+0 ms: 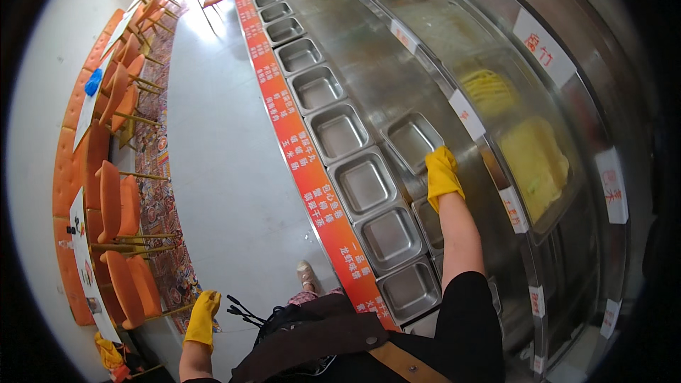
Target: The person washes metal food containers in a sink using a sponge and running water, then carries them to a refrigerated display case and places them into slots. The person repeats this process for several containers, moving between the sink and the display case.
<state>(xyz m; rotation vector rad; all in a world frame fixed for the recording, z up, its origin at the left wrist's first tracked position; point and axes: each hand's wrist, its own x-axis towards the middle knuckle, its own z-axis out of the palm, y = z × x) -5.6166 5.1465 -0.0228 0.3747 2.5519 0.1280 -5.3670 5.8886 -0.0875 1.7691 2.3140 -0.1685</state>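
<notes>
My right hand (443,174), in a yellow rubber glove, grips the near right corner of a stainless steel food pan (413,141). The pan holds nothing and sits slightly askew on the steel counter (367,77), right of a long row of similar pans. One of these row pans (363,185) lies just left of it. Another steel pan (430,223) is partly hidden under my right forearm. Off to the lower left, my left hand (203,315), also in a yellow glove, hangs over the floor with its fingers curled and nothing visible in it.
A red-orange label strip (303,162) with writing edges the counter. On the right rises a shelf of clear bins, one with yellow food (534,167), behind labelled rails. Orange chairs (109,202) and white tables (88,260) stand along the left wall, beyond the grey floor (229,170).
</notes>
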